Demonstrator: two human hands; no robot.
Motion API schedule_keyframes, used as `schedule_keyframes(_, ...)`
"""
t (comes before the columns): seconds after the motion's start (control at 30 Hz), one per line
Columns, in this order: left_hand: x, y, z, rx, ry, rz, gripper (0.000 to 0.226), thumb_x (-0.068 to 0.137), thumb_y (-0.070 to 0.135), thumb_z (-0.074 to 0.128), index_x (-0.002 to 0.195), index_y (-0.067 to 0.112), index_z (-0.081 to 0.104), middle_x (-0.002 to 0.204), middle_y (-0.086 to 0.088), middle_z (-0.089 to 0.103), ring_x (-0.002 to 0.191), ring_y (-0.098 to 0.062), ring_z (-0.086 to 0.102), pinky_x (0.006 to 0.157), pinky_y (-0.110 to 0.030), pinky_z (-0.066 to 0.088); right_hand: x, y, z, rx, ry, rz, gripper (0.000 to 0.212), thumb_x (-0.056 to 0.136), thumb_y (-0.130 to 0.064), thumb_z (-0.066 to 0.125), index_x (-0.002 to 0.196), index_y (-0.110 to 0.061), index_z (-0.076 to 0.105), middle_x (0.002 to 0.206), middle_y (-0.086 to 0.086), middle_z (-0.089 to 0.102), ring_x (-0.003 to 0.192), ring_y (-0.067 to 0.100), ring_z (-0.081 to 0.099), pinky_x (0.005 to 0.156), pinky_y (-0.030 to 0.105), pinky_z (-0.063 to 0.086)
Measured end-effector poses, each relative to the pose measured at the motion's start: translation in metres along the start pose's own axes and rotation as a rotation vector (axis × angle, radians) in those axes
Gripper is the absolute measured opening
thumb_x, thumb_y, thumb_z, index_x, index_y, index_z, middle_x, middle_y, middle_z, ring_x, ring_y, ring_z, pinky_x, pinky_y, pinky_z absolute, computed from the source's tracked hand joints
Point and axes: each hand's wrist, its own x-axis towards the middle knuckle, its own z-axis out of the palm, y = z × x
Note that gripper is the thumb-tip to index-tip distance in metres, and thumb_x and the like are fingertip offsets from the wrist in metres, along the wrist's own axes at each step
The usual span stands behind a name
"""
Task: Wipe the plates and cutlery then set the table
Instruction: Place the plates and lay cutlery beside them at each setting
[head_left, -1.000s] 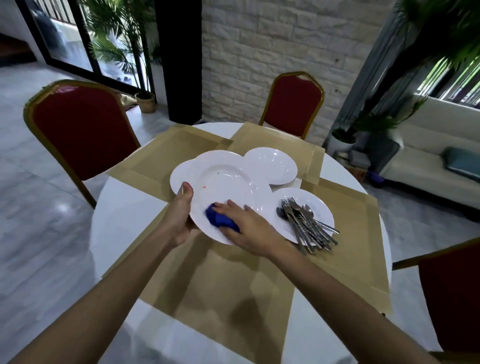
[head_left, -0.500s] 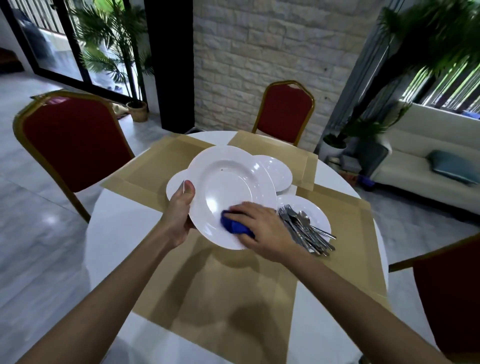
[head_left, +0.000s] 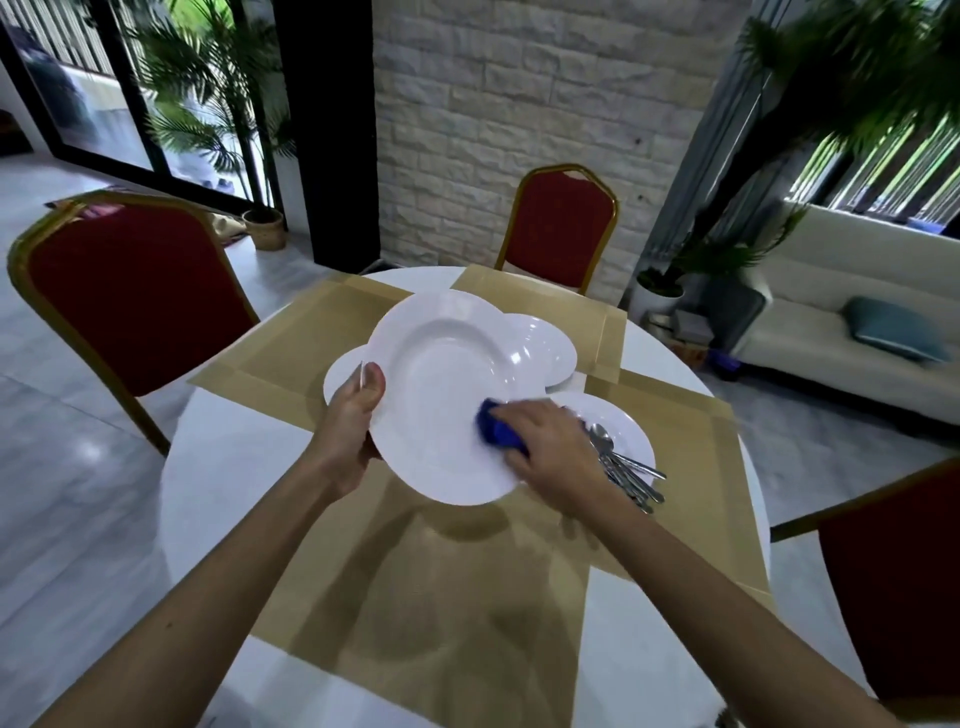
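Left hand (head_left: 353, 415) grips plate (head_left: 441, 374); right hand (head_left: 550, 441) presses cloth (head_left: 493, 431) (blue).

Daylight is streaming through glass doors (head_left: 78, 114) at left and a slatted window (head_left: 883, 171) at right, gleaming off a pale marble floor (head_left: 67, 493). Red, gold-framed chairs are ringing a round white table (head_left: 218, 467): a left chair (head_left: 130, 301), a far chair (head_left: 563, 234) before a pale brick wall (head_left: 519, 130), and a right chair (head_left: 893, 597). A potted palm (head_left: 218, 104) is standing beside a black pillar (head_left: 332, 130); a blue cushion (head_left: 893, 327) is lying on a cream sofa (head_left: 810, 353).
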Motion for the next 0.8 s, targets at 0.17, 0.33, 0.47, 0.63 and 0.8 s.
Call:
schedule_keyframes(0.17, 0.001, -0.009, 0.027, 0.038, -0.087, -0.076, 0.040, 0.097, 0.052, 0.032, 0.124, 0.033, 0.055, 0.115, 0.007, 0.069, 0.109, -0.018, 0.064, 0.092, -0.044, 0.050, 0.034, -0.037, 0.000, 0.160, 0.194, 0.145, 0.053, 0.082, -0.024, 0.051, 0.134, -0.014, 0.055, 0.133, 0.004, 0.058, 0.117, 0.025, 0.052, 0.099, 0.038, 0.036)
schedule_keyframes(0.33, 0.007, 0.002, 0.006, -0.016, 0.041, -0.016, 0.032, 0.100, 0.044, 0.031, 0.113, 0.033, 0.059, 0.105, 0.007, 0.072, 0.103, -0.021, 0.064, 0.085, -0.041, 0.053, 0.001, -0.043, 0.005, 0.291, -0.145, -0.241, 0.052, 0.080, -0.022, 0.053, 0.132, -0.019, 0.055, 0.129, -0.002, 0.061, 0.114, 0.017, 0.055, 0.098, 0.028, 0.037)
schedule_keyframes(0.47, 0.003, 0.004, 0.000, 0.052, 0.009, -0.006, 0.030, 0.098, 0.048, 0.031, 0.112, 0.041, 0.057, 0.106, 0.013, 0.071, 0.101, -0.019, 0.066, 0.088, -0.051, 0.050, -0.003, 0.019, 0.008, -0.036, 0.019, -0.093, 0.049, 0.075, -0.025, 0.051, 0.123, -0.016, 0.062, 0.119, 0.001, 0.066, 0.102, 0.029, 0.062, 0.084, 0.041, 0.049)
schedule_keyframes(0.63, 0.001, -0.003, 0.020, 0.111, -0.132, -0.100, 0.040, 0.098, 0.050, 0.031, 0.127, 0.034, 0.053, 0.118, 0.007, 0.068, 0.110, -0.018, 0.064, 0.098, -0.054, 0.046, 0.045, -0.003, -0.002, -0.019, 0.334, 0.112, 0.054, 0.083, -0.016, 0.060, 0.137, -0.014, 0.052, 0.140, 0.000, 0.053, 0.119, 0.027, 0.052, 0.097, 0.042, 0.041)
schedule_keyframes(0.8, 0.000, -0.004, 0.026, 0.085, -0.167, -0.149, 0.039, 0.099, 0.047, 0.031, 0.130, 0.034, 0.051, 0.121, 0.008, 0.066, 0.114, -0.015, 0.061, 0.101, -0.047, 0.045, 0.063, -0.021, -0.010, 0.060, 0.313, -0.027, 0.054, 0.090, -0.019, 0.055, 0.143, -0.020, 0.044, 0.147, -0.006, 0.044, 0.130, 0.022, 0.044, 0.107, 0.035, 0.032)
